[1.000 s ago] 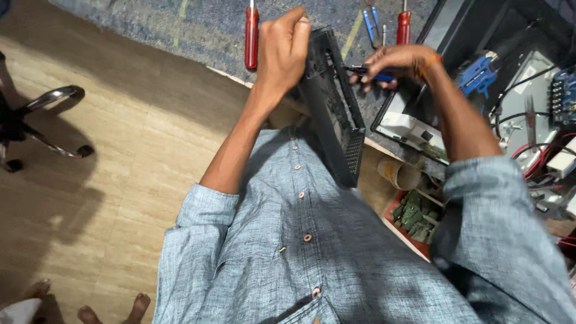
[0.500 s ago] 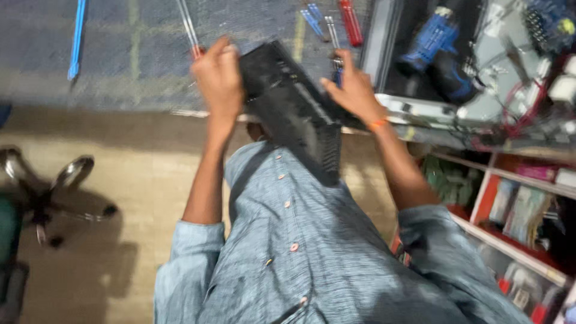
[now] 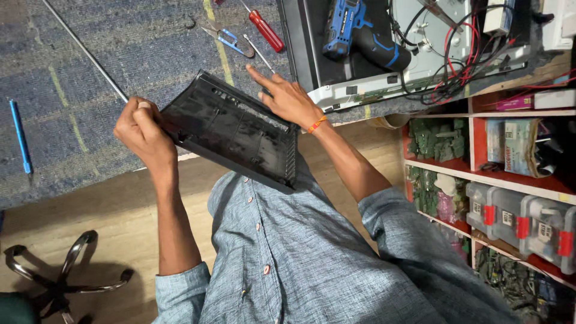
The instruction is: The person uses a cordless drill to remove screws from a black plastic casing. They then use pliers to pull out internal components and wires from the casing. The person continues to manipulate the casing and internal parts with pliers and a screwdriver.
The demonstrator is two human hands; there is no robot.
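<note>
A thin blue pen-like tool (image 3: 20,135) lies at nine o'clock on the grey-blue patterned carpet surface (image 3: 90,78), with a long thin metal rod (image 3: 84,50) slanting at eleven o'clock. The left hand (image 3: 143,133) is clenched on the left corner of a black ribbed rectangular plastic panel (image 3: 235,129), held tilted at the centre, above the person's lap. The right hand (image 3: 287,99) rests on the panel's upper right edge, forefinger stretched toward eleven o'clock; whether it grips, I cannot tell. At twelve o'clock lie blue-handled pliers (image 3: 231,41) and a red-handled screwdriver (image 3: 264,29). At one o'clock a blue and black cordless drill (image 3: 359,33) lies on an opened appliance chassis (image 3: 420,57) with red and black wires (image 3: 465,54).
</note>
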